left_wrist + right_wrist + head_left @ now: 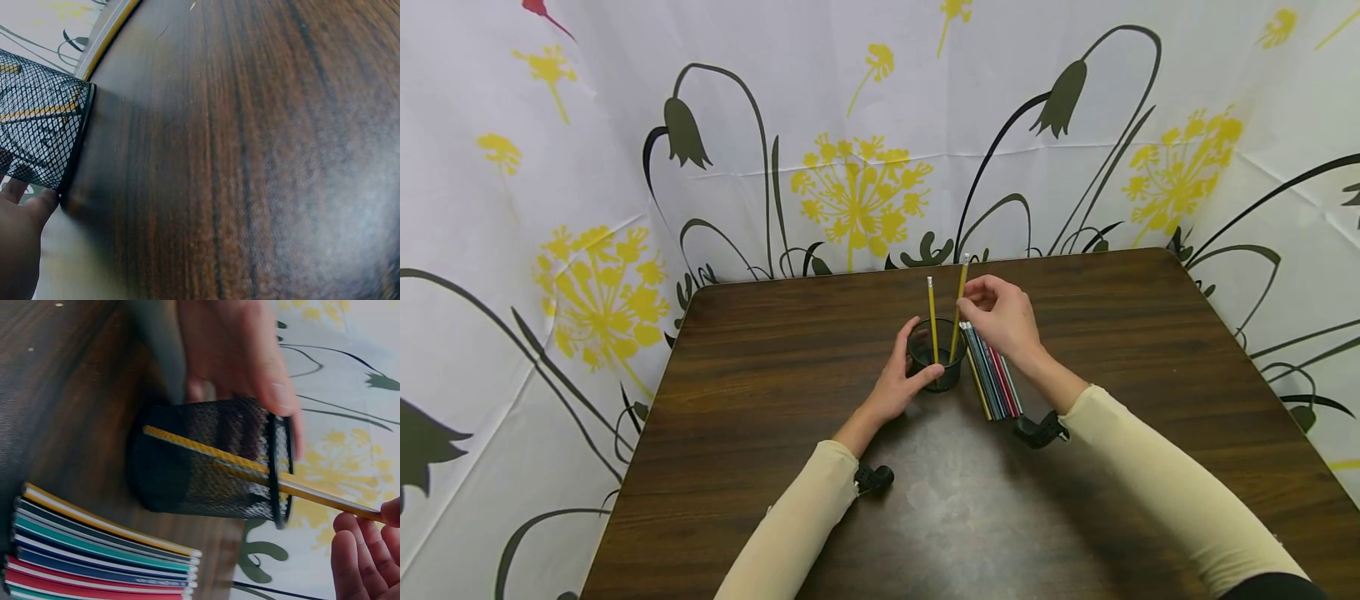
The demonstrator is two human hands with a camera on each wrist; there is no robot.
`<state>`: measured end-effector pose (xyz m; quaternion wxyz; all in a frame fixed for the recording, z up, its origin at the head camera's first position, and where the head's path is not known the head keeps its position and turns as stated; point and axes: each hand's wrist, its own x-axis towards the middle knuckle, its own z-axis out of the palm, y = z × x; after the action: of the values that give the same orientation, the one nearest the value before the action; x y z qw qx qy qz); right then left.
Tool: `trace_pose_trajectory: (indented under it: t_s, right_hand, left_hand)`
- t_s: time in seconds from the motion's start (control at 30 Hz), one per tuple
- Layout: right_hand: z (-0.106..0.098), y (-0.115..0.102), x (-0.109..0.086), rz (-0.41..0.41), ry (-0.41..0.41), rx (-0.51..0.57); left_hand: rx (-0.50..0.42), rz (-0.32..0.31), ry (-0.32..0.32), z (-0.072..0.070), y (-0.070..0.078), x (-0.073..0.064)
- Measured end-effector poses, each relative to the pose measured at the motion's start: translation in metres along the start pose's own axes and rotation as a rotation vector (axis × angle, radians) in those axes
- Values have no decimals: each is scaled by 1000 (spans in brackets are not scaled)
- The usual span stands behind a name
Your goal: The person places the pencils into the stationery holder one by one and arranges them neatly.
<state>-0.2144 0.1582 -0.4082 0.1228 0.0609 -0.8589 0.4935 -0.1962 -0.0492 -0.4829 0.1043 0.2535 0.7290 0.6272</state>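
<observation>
A black wire-mesh pencil cup stands upright near the middle of the table. My left hand holds it from the left side, thumb in front and fingers behind. One yellow pencil stands in the cup, eraser end up. Between thumb and fingertips, my right hand pinches a second yellow pencil near its upper part; its lower end is inside the cup. Just right of the cup, a row of several colored pencils lies side by side, in yellow, dark, green, blue and red.
The dark wood-grain table ends at a back edge against a white curtain with yellow and grey-green flowers. Black wrist cameras sit below both cuffs, the right one close to the near ends of the pencil row.
</observation>
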Motion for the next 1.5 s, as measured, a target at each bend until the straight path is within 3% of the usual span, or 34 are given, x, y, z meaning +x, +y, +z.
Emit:
trace_pose_trajectory:
  t_s: [0.7, 1.5]
  right_hand:
    - [24, 15, -11, -28, -125, -179]
    - [35, 16, -1, -40, -113, -284]
  left_hand:
    - [-32, 45, -3, 0, -3, 2]
    - [-4, 6, -3, 1, -2, 1]
